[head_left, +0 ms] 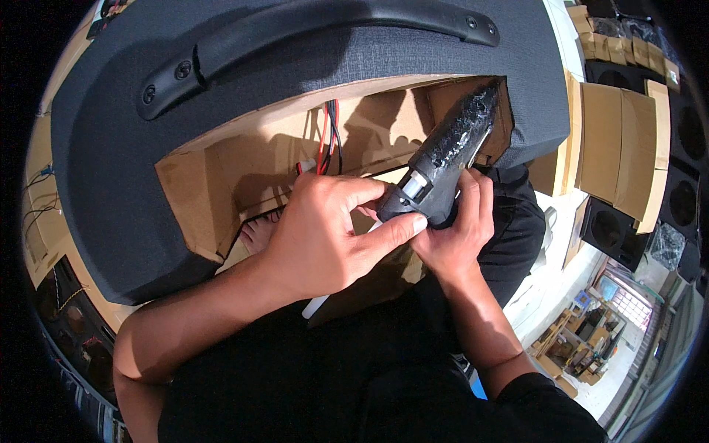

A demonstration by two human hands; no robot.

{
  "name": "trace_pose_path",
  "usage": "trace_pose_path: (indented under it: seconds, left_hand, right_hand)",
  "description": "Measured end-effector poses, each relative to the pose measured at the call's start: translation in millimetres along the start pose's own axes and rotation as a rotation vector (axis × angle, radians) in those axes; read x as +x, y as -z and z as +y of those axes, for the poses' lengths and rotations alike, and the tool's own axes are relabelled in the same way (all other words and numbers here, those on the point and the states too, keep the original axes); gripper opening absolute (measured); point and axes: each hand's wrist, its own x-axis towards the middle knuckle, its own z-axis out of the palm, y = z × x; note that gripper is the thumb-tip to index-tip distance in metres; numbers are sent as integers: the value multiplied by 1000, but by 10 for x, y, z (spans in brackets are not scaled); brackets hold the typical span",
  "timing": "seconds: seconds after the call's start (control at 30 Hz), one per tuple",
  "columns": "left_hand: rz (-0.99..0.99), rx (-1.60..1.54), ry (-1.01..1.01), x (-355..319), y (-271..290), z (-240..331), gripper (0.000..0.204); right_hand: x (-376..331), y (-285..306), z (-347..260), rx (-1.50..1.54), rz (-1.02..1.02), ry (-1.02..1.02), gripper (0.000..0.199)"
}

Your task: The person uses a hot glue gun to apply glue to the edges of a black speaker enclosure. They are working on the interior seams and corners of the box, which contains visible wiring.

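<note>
A black glue gun (447, 151), streaked with whitish residue, points up and away to the right over the opening of a black cabinet (111, 184). Around its lower body and handle, my right hand (459, 229) is closed. My left hand (332, 229) grips the rear end, with the thumb pressed near the joint and the other fingers partly hidden. A pale metal part (415, 184) shows through a slot in the gun. From under my left hand sticks out a white glue stick (315, 306), slanting down toward my lap.
Red and black wires (330, 136) hang inside the cabinet's bare wooden cavity. A black strap handle (332, 37) runs along its top. At the right stand cardboard boxes (617, 144) and black speaker boxes (609, 230); more dark boxes (77, 325) lie at the lower left.
</note>
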Motion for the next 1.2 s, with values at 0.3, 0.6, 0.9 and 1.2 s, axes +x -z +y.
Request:
trace_pose_path:
  seconds: [0.3, 0.6, 0.9, 1.2]
  left_hand:
    - [-22, 89, -42, -53, -44, -103, 26]
    - [-122, 91, 6, -162, -85, -137, 28]
    - [-200, 173, 17, -203, -126, -174, 28]
    - [-206, 170, 52, -204, -172, -247, 31]
  right_hand:
    - [-121, 11, -33, 0, -19, -59, 76]
    - [-377, 66, -77, -34, -19, -94, 73]
    - [-555, 123, -89, -48, -80, -165, 72]
    - [-543, 172, -93, -58, -89, -150, 71]
